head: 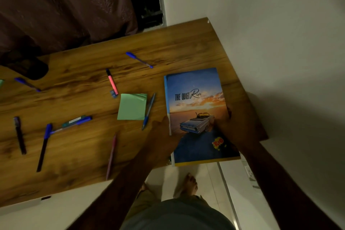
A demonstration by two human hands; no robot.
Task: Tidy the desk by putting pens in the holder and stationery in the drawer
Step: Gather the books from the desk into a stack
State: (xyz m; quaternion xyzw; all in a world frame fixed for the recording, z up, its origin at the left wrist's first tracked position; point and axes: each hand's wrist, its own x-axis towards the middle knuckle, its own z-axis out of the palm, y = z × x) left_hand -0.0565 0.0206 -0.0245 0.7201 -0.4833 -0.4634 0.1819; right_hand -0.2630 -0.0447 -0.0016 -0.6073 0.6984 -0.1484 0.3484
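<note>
A notebook (196, 99) with a car-and-sunset cover lies at the right end of the wooden desk (78, 84), its near end past the desk edge. My left hand (164, 136) grips its left edge and my right hand (237, 127) grips its right edge. A green sticky-note pad (131, 107) sits left of the notebook with a blue pen (148, 112) beside it. A pink highlighter (112, 84), a blue pen (139, 59) farther back, a pink pencil (111, 156) and several more pens (44, 145) lie scattered to the left.
A dark object (29, 69) sits at the desk's far left. A brown curtain (65, 5) hangs behind the desk and a white wall (280, 33) runs along its right side. My feet (186, 185) stand on the pale floor below the desk edge.
</note>
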